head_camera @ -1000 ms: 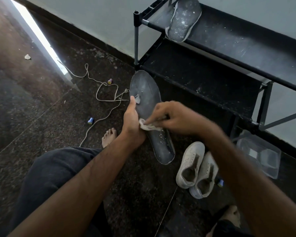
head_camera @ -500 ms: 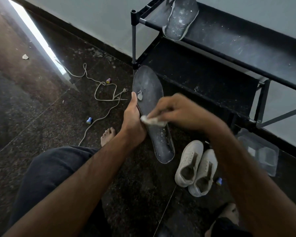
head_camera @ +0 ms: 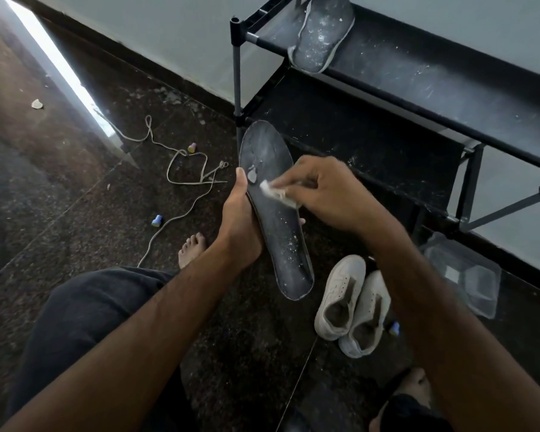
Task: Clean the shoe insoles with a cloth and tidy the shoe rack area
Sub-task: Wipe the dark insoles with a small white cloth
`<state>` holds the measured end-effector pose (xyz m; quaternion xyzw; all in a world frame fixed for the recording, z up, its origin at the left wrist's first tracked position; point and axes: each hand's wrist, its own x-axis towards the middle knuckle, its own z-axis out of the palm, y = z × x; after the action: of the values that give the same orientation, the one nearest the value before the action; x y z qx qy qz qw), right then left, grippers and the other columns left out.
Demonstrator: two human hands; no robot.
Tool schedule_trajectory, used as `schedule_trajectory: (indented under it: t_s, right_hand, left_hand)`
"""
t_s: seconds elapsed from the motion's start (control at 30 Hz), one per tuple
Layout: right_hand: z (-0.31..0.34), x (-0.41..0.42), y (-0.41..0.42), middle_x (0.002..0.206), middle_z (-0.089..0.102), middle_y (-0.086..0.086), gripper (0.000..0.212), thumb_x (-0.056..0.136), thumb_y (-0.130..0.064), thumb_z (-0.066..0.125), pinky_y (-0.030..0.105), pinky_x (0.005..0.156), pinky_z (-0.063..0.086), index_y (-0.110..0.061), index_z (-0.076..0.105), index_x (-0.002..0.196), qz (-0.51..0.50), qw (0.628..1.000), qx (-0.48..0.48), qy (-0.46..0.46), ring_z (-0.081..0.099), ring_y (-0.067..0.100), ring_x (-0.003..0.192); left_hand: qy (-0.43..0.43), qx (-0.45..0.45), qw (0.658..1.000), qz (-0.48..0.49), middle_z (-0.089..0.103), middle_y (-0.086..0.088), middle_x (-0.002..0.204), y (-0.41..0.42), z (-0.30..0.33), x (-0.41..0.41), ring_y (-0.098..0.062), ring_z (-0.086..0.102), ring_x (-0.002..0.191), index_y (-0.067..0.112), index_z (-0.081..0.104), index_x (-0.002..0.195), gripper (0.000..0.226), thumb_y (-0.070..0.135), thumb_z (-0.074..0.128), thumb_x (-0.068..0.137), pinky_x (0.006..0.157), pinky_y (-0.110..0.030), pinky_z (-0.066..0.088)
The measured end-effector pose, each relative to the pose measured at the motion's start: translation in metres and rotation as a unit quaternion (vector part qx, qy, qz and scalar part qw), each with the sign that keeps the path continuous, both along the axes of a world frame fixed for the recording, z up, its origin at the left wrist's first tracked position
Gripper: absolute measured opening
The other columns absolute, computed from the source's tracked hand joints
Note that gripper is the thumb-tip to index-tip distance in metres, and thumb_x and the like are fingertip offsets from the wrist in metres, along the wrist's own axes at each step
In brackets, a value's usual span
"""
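A long dark grey insole point(head_camera: 275, 232), speckled with white dust, is held up over the floor. My left hand point(head_camera: 239, 224) grips its left edge, thumb on top. My right hand point(head_camera: 320, 193) presses a small white cloth point(head_camera: 273, 191) onto the insole's middle, just below a pale patch. A second dusty insole point(head_camera: 320, 34) lies on the top shelf of the black shoe rack point(head_camera: 418, 98).
A pair of white sneakers point(head_camera: 353, 302) stands on the dark floor at the lower right, a clear plastic container point(head_camera: 463, 274) beyond them under the rack. White laces point(head_camera: 181, 173) and small coloured caps lie to the left. My bare feet and knee are in view.
My right hand has slid the cloth up the insole towards its toe end. My left hand keeps its hold on the edge.
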<state>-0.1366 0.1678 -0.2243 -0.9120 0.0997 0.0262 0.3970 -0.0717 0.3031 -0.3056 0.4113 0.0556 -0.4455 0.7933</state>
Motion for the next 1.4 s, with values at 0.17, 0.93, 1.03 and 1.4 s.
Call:
schedule_trajectory:
  t_s: [0.17, 0.93, 1.03, 1.4]
  right_hand:
    - [-0.034, 0.019, 0.003, 0.101, 0.06, -0.009, 0.022, 0.099, -0.024, 0.063, 0.035, 0.092, 0.046, -0.025, 0.074, 0.118, -0.161, 0.967, -0.162, -0.113, 0.053, 0.008, 0.097]
    - [-0.019, 0.042, -0.014, 0.097, 0.064, -0.015, 0.019, 0.093, -0.022, 0.065, 0.037, 0.088, 0.053, -0.029, 0.078, 0.106, -0.116, 0.983, -0.069, -0.121, 0.061, 0.005, 0.086]
    - [-0.029, 0.05, -0.013, 0.098, 0.062, -0.016, 0.022, 0.093, -0.024, 0.064, 0.05, 0.094, 0.05, -0.032, 0.077, 0.109, -0.2, 0.956, -0.126, -0.176, 0.059, 0.008, 0.097]
    - [-0.034, 0.045, -0.039, 0.104, 0.052, 0.0, 0.025, 0.099, -0.02, 0.054, 0.045, 0.098, 0.03, -0.024, 0.07, 0.118, -0.028, 0.901, -0.43, -0.055, 0.048, 0.023, 0.109]
  left_hand:
    - [0.019, -0.024, 1.0, -0.002, 0.066, -0.019, 0.131, -0.003, 0.0, -0.006, -0.035, 0.065, 0.116, 0.013, 0.058, 0.135, 0.071, 0.065, 0.022, 0.102, 0.1, -0.06, 0.049]
    - [0.007, -0.005, 0.999, -0.032, 0.067, -0.019, 0.129, 0.0, -0.003, -0.002, -0.04, 0.063, 0.118, 0.011, 0.059, 0.134, 0.072, 0.065, 0.024, 0.102, 0.094, -0.06, 0.051]
    - [0.005, 0.007, 0.999, -0.033, 0.067, -0.021, 0.127, -0.003, -0.002, -0.005, -0.039, 0.064, 0.116, 0.008, 0.06, 0.132, 0.075, 0.065, 0.022, 0.102, 0.092, -0.059, 0.052]
    - [0.035, 0.03, 0.998, -0.035, 0.07, -0.02, 0.124, -0.001, -0.002, -0.004, -0.035, 0.068, 0.106, 0.007, 0.062, 0.129, 0.074, 0.065, 0.027, 0.101, 0.088, -0.054, 0.056]
